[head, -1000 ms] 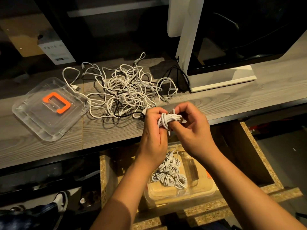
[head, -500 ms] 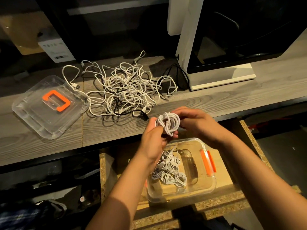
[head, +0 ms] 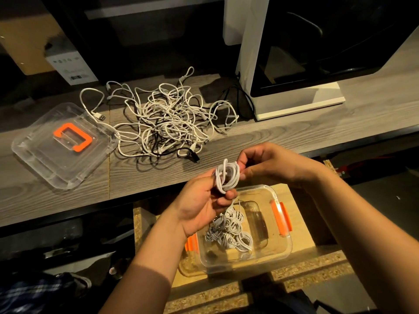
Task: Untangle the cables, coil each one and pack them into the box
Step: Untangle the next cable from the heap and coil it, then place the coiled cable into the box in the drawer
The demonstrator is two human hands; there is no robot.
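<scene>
A small coiled white cable (head: 227,175) is held above the near edge of the wooden shelf. My left hand (head: 201,200) grips the coil from below, fingers curled round its lower loops. My right hand (head: 269,164) pinches the coil's right side with thumb and fingertips. Below the hands a clear plastic box (head: 278,252) with orange latches sits on a lower chipboard ledge, with several coiled white cables (head: 229,232) inside. A tangled pile of white cables (head: 167,118), with a black one among them, lies on the shelf behind the hands.
The box's clear lid (head: 61,143) with an orange handle lies on the shelf at left. A white machine (head: 294,64) with a dark window stands at the back right, a black cord (head: 240,98) beside it. A small white carton (head: 70,66) stands at back left.
Both hands have moved a little toward me and lower with the coil, from over the shelf to its near edge above the box. The coil now shows as a finished round bundle.
</scene>
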